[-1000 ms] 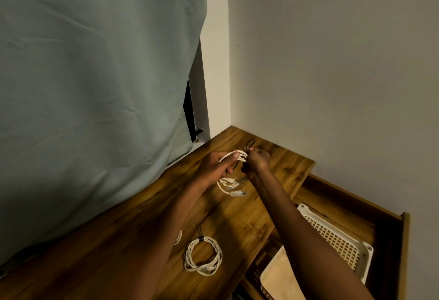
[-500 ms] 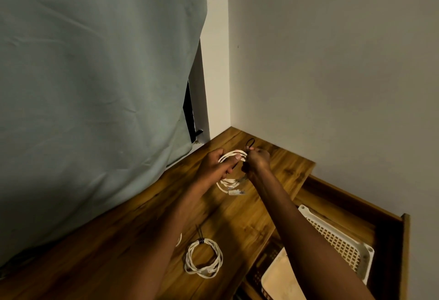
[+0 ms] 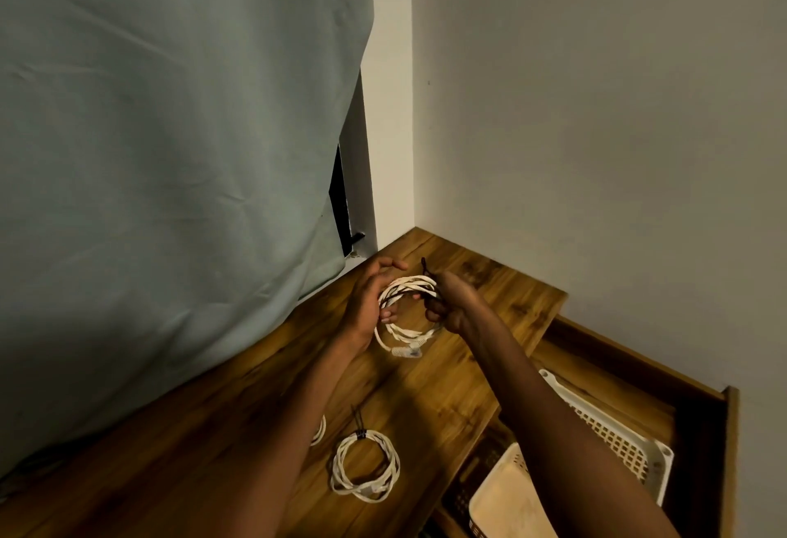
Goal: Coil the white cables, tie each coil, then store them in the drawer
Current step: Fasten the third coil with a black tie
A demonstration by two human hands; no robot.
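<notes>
A white cable coil point(image 3: 406, 331) hangs just above the far end of the wooden tabletop point(image 3: 430, 388). My left hand point(image 3: 368, 303) holds its left side, fingers curled round the loops. My right hand point(image 3: 451, 299) grips the coil's right side and pinches a thin black tie point(image 3: 424, 267), whose end sticks up and whose strand crosses the coil. A connector plug dangles at the coil's bottom. A second white coil point(image 3: 365, 467), bound with a black tie, lies on the table nearer me. A bit of a third white cable point(image 3: 319, 431) shows beside my left forearm.
An open wooden drawer point(image 3: 707, 452) at the lower right holds a white perforated basket point(image 3: 617, 439) and a pale tray point(image 3: 506, 499). A grey-green curtain point(image 3: 170, 154) hangs at the left over the table's back edge. A plain wall corner stands behind.
The left hand has shifted its grip: its fingers now curl round the coil's left side instead of lying over the top. The black tie strand now runs across the coil.
</notes>
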